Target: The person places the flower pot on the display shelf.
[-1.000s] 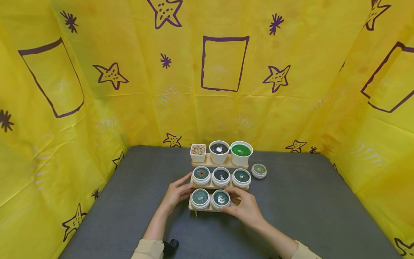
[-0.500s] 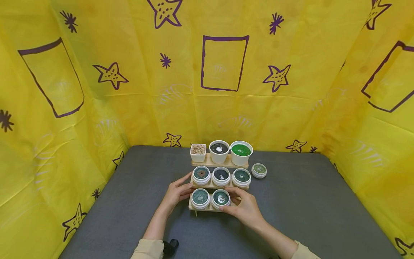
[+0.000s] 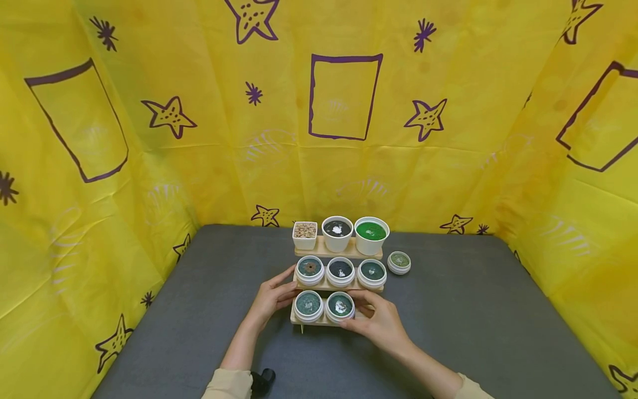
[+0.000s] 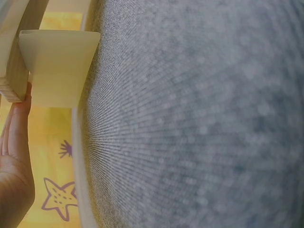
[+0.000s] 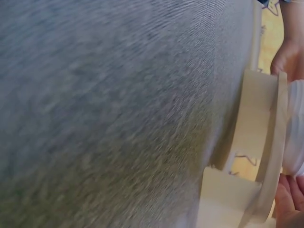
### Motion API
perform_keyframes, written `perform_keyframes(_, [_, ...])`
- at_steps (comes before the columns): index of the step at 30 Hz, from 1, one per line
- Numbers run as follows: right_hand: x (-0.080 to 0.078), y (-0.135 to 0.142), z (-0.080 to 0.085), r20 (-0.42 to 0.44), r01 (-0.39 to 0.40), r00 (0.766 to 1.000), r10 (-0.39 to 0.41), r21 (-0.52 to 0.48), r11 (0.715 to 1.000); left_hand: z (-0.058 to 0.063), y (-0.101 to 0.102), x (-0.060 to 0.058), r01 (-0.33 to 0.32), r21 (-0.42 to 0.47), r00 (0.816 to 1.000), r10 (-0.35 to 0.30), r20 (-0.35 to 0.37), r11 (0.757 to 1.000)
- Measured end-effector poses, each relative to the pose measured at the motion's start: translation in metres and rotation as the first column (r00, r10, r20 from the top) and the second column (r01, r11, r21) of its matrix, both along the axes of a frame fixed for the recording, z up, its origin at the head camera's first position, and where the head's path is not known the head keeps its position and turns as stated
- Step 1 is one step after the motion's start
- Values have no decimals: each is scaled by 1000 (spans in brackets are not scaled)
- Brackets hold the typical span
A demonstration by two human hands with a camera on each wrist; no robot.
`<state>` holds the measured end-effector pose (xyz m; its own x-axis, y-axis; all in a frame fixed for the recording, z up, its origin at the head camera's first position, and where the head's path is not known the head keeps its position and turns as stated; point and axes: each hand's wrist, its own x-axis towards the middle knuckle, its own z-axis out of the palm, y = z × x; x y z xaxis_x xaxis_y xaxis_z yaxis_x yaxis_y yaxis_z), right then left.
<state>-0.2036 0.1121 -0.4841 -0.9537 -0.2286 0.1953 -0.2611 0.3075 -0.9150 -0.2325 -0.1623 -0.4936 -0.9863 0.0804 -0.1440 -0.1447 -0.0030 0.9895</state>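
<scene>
A three-tier wooden stand (image 3: 324, 323) holds white pots in rows, in the middle of the head view. On its lowest tier my right hand (image 3: 381, 324) holds the right-hand white round pot (image 3: 340, 306), which has a dark teal filling, between thumb and fingers. Left of it stands a similar pot (image 3: 308, 306). My left hand (image 3: 269, 299) touches the left end of the stand's middle tier with extended fingers. In the left wrist view, the fingers (image 4: 19, 128) reach up to the wooden tier's end. The right wrist view shows right-hand fingers (image 5: 289, 199) at the pot's side.
The middle tier carries three round pots, among them one (image 3: 310, 268) with a brown spot. A square pot of pebbles (image 3: 305, 235), a dark-filled pot (image 3: 338, 233) and a green-filled pot (image 3: 371, 235) stand on top. A small pot (image 3: 399, 262) sits right on the grey table (image 3: 473, 310).
My right thumb sits slightly lower at the front of the pot. My left hand, the stand and the other pots have kept their places.
</scene>
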Motion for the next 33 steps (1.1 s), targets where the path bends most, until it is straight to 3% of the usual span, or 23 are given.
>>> perform_keyframes(5, [0, 10, -2, 3, -7, 1000, 7, -23, 1000, 0, -1, 0, 1, -2, 1000, -1, -2, 1000])
perform_keyframes(15, [-4, 40, -7, -119, 49, 992, -42, 62, 997, 1, 0, 0, -9, 9, 1000, 9, 0, 1000])
perform_keyframes(24, [-10, 61, -12, -83, 150, 987, -140, 130, 980, 1, -1, 1, -10, 8, 1000, 10, -10, 1000])
perform_keyframes(33, [-30, 78, -17, -81, 148, 987, -137, 156, 977, 1, 0, 2, -10, 15, 1000, 10, -5, 1000])
